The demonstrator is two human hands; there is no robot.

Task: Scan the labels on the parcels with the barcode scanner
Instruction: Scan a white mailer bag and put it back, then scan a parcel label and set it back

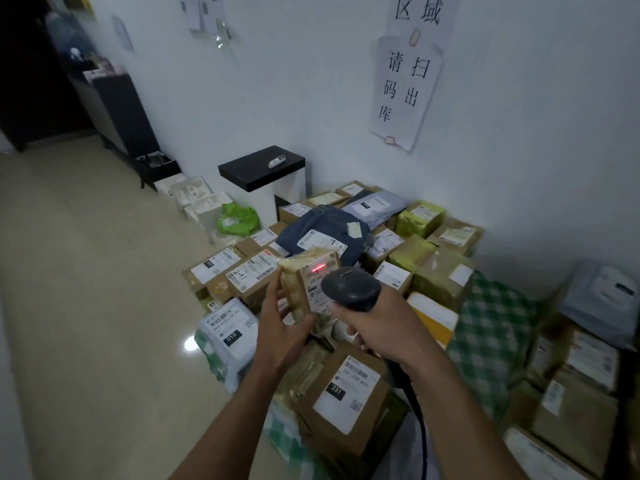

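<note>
My left hand (282, 322) holds up a small tape-wrapped parcel (299, 275) by its lower left side, above the pile. Its white label (317, 284) faces me, and a red scan line glows across the barcode near the label's top. My right hand (375, 327) grips the handle of a dark barcode scanner (349, 287), whose head sits just right of the label and points at it. The scanner's black cable (417, 414) drops down beside my right forearm.
Many labelled cardboard boxes and mailer bags lie piled on the floor along the white wall, among them a box marked 231 (346, 393) under my hands and a dark blue bag (325, 233) behind. A small black-topped stand (261, 168) is farther back. Bare floor lies to the left.
</note>
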